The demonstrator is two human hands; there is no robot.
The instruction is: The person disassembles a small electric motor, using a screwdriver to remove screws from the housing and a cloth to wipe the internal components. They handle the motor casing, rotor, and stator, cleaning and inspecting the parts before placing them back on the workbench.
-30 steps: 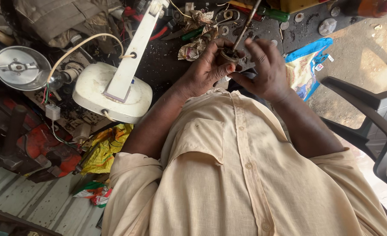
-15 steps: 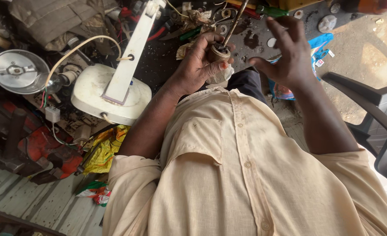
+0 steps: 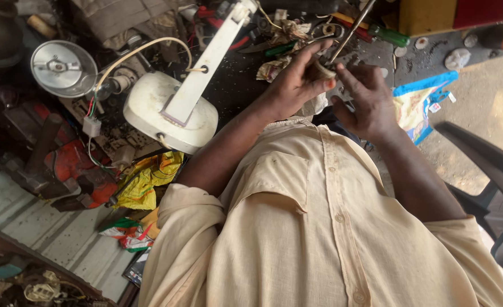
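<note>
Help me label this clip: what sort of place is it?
Likely a small repair workshop: a dismantled white appliance base, a green-handled screwdriver among scattered parts, and the left hand holding a small round part.

small pale round part (image 3: 323,69) | pinched in left fingers | thin metal rod (image 3: 351,31) | slanting up

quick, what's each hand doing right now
Left hand: closed on a small round part.
Right hand: fingers curled at the thin metal rod; grip unclear.
</note>
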